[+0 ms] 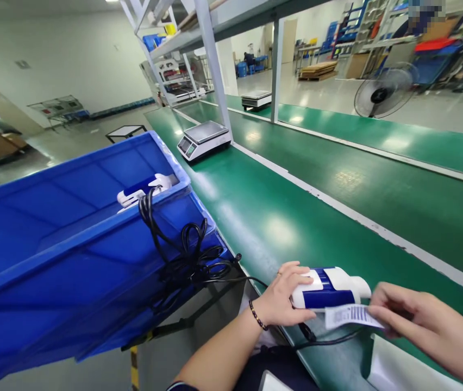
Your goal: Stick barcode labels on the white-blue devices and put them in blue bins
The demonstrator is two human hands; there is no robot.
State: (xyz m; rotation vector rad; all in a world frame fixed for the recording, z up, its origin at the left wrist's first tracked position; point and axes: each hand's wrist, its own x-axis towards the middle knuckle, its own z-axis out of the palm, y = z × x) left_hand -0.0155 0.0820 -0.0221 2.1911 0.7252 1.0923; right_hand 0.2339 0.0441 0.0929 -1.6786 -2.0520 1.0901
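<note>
My left hand (286, 296) is wrapped round a white and blue handheld device (331, 289) that lies on the near edge of the green conveyor belt (337, 201). My right hand (408, 317) pinches a white barcode label (351, 315) beside the device, touching its lower side. A black cord (317, 339) runs from the device toward me. A second white and blue device (145, 189) rests on the rim of a large blue bin (72, 239) at my left, its black cable (186, 250) hanging in loops over the bin's side.
A digital scale (204, 139) stands on the belt farther along, another scale (256, 99) beyond it. Grey shelf posts (215, 65) rise beside the belt. A floor fan (382, 91) stands at the right. White sheets (402, 369) lie near my right arm.
</note>
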